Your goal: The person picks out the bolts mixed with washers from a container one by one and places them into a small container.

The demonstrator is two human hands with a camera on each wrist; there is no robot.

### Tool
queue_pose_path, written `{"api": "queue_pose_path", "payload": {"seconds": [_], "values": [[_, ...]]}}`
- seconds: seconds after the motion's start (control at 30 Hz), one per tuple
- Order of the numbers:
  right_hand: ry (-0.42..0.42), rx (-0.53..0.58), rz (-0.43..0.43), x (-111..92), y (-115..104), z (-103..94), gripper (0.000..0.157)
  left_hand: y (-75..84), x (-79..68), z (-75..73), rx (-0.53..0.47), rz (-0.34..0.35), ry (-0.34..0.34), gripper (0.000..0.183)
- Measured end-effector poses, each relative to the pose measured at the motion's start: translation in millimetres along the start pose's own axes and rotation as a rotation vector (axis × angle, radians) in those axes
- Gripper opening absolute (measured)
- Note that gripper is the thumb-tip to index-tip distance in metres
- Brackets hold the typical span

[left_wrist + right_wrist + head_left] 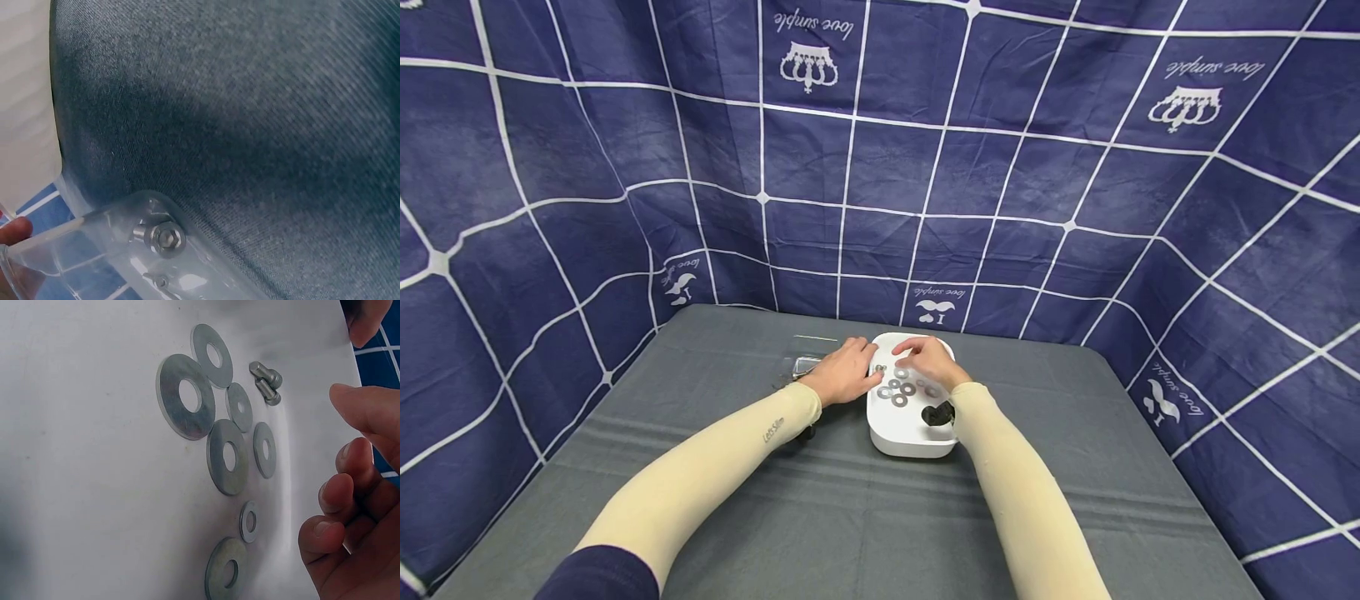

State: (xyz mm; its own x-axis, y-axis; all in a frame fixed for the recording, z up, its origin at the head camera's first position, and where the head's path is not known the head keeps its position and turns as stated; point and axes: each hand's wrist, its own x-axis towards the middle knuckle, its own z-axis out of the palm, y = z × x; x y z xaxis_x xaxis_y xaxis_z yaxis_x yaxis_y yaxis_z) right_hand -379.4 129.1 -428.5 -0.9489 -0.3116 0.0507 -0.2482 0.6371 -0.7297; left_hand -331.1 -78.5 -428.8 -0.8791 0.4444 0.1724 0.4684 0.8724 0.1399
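In the head view my left hand (847, 371) rests at the left rim of a white tray (913, 448), its fingers reaching over the edge. My right hand (928, 360) hovers above the tray's far part; in the right wrist view its fingers are loosely bent, with nothing visible between them and the thumb. Several flat metal washers, among them a large washer (167, 400), lie in the tray near that hand. Beside them are two small bolts (267, 381). A clear plastic box (81, 237) holding a hex-socket bolt (167, 239) is close to my left fingertips in the left wrist view.
A black object (937, 414) shows at the tray's right side, partly over it near my right wrist. Grey cloth (820, 517) covers the table. A blue curtain (880, 167) with white lines surrounds the back and sides.
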Motion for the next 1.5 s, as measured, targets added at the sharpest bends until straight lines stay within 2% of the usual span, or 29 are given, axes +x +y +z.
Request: {"api": "queue_pose_path", "payload": {"seconds": [0.27,0.53,0.63,0.73,0.87,1.33,1.5], "values": [[-0.019,0.045,-0.014,1.4,2.1,5.7,0.025,-1.7,3.0,4.2,0.005,-0.018,0.015,0.064],[-0.007,0.050,0.004,3.9,3.4,11.0,0.022,0.1,4.7,1.9,0.008,-0.018,-0.001,0.066],[-0.028,0.063,0.005,6.4,2.4,13.2,0.022,0.5,3.3,0.1,0.017,-0.026,0.006,0.065],[-0.057,0.088,0.025,9.2,3.3,16.5,0.023,0.7,0.9,-0.9,0.029,-0.033,0.006,0.063],[-0.054,0.096,0.051,10.4,7.4,19.8,0.024,2.5,0.5,-0.4,0.019,-0.015,0.013,0.063],[-0.038,0.047,0.011,9.5,12.1,28.9,0.028,3.4,0.6,5.6,0.000,-0.003,0.014,0.062],[-0.036,0.049,0.027,9.5,8.8,30.0,0.029,3.4,0.8,4.8,-0.001,0.003,0.006,0.063]]}}
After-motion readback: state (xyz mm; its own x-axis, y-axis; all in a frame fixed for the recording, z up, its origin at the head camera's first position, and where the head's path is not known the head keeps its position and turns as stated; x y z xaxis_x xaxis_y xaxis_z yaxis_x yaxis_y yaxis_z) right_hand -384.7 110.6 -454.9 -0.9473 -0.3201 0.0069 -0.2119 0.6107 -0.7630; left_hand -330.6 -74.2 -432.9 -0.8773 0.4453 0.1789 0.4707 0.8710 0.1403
